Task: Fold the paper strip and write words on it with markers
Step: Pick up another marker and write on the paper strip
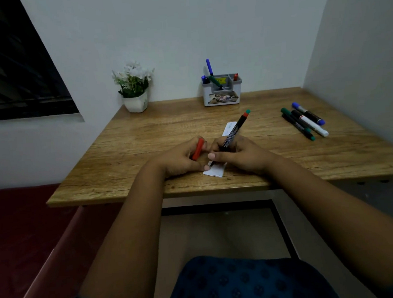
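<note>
Red cap (198, 149) gripped in the left hand (182, 159), marker (233, 132) held by right-hand fingers (216, 156), tip on the paper strip (216, 170) beneath them, which could slide and smear.

Looks like home study corner. Small wood counter (143, 129) jammed into plain white wall corner, dark window (13, 68) up left of hands, potted fake flowers (134, 88) and marker organizer (222, 91) beyond hands by wall.
</note>
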